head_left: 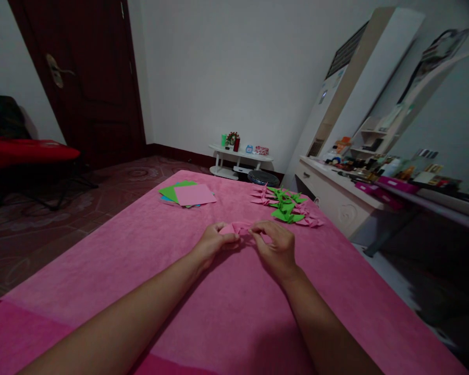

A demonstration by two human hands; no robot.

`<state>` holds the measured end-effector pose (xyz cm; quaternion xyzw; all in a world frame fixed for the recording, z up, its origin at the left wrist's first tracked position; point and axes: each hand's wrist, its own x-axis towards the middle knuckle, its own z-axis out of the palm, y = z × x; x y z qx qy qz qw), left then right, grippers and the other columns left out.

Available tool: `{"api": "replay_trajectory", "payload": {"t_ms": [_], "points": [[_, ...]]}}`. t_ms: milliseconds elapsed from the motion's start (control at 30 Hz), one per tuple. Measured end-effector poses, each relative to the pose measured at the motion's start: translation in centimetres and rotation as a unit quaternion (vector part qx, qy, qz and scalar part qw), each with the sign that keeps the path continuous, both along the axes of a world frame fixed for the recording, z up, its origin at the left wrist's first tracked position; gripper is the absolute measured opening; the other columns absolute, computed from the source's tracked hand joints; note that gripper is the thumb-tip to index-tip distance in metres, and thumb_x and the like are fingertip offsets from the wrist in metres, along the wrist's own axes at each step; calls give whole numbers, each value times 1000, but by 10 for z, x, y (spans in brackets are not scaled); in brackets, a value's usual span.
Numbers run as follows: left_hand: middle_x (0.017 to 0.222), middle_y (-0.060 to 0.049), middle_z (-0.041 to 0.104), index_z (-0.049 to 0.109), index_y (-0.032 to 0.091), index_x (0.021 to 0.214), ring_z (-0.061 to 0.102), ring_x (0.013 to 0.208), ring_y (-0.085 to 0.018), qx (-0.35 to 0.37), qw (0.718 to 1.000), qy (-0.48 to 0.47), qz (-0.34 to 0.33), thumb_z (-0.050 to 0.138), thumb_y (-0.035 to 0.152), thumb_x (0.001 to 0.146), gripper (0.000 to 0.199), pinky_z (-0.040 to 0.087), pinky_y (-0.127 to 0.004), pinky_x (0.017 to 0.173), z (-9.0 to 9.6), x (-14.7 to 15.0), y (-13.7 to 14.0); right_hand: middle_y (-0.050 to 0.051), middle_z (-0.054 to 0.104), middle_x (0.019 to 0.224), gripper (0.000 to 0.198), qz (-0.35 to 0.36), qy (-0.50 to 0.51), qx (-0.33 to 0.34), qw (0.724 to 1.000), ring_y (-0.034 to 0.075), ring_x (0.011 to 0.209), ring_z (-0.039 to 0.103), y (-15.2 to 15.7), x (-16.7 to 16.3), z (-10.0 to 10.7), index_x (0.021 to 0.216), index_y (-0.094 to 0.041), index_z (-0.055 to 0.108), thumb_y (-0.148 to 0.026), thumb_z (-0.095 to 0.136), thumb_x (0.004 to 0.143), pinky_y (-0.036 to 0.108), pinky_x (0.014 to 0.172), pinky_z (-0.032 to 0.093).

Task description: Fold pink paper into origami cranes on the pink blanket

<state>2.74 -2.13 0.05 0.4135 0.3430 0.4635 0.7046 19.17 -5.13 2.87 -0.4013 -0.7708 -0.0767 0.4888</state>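
Just above the pink-covered surface, a partly folded piece of pink origami paper (234, 227) is held between both hands. My left hand (216, 240) pinches its left side, thumb on top. At the paper's right end, my right hand (274, 244) is closed in a pinch with thumb and forefinger. The paper's exact folds are too small to make out, and fingers cover part of it. Beyond the right hand lie several folded paper cranes, some green (287, 212) and some pink (262, 194). Past the left hand rests a loose stack of square paper sheets (195, 194), pink on top, with green and blue below.
A pink cloth (148, 250) covers the surface under my hands. To the right stands a dresser (336, 192) crowded with bottles and boxes. A low white stand (240, 153) is at the far wall. A chair with a red seat (27, 151) stands left, near a dark door (89, 78).
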Motion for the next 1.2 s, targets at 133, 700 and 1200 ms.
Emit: {"api": "replay_trajectory", "payload": {"t_ms": [133,700,1200], "points": [[79,-5,66,43,18,125,63,58,-17,102,992,71,27,74,18,61,71,50,-28,54,2,-3,2,3,65,73,12,10,-2,-29,1000,16,71,61,2,1,-2,77,-20,62,-11,54,78,27,69,46],[62,-5,62,67,9,68,53,52,-11,64,995,47,-68,72,32,65,24,39,-24,53,2,1,-3,3,67,78,19,85,-36,-16,996,16,75,61,2,3,0,82,-20,65,-7,51,79,28,71,46],[63,-3,61,72,9,73,49,56,-10,153,984,94,-16,73,34,64,26,36,-23,55,-3,0,3,2,65,76,10,62,122,-135,981,14,69,60,5,-11,-7,78,-18,65,-11,61,73,25,64,46]]}}
